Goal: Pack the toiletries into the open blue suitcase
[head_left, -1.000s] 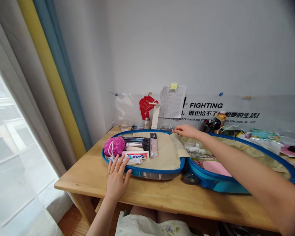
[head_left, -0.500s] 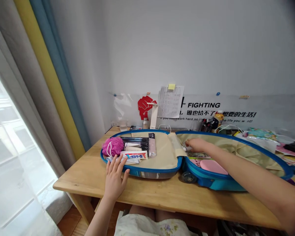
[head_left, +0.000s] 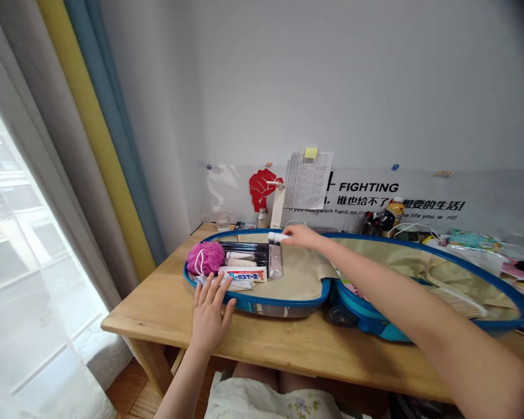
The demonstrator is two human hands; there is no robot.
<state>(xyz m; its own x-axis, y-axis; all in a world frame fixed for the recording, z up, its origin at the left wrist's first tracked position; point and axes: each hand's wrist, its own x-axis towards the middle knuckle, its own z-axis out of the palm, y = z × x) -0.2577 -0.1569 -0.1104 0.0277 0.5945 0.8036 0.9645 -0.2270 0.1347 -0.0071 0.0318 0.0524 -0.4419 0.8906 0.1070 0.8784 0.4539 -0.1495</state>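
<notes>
An open suitcase (head_left: 288, 302) with blue rims lies on the table, both halves spread out. My right hand (head_left: 304, 236) reaches over the left half and pinches a small white tube (head_left: 279, 237). Just beneath that tube is a flat pink-and-black pack (head_left: 275, 262). My left hand (head_left: 212, 308) rests with fingers spread on the front rim, its fingertips by a white packet (head_left: 241, 285). Beside them sit a toothpaste box (head_left: 250, 274) and a purple bath puff (head_left: 208, 258). Several dark pens (head_left: 240, 247) and pale tubes lie behind. My right forearm hides part of the right half.
The wooden table (head_left: 157, 291) carries the suitcase. Along the back stand a white lamp (head_left: 278, 206), a glass (head_left: 222, 221) and a bottle with a yellow label (head_left: 393, 215). A comb (head_left: 460, 302) lies in the right half. Papers crowd the far right.
My right hand has moved left from the right half to above the left half, carrying the small white tube. My left hand stays at the front rim.
</notes>
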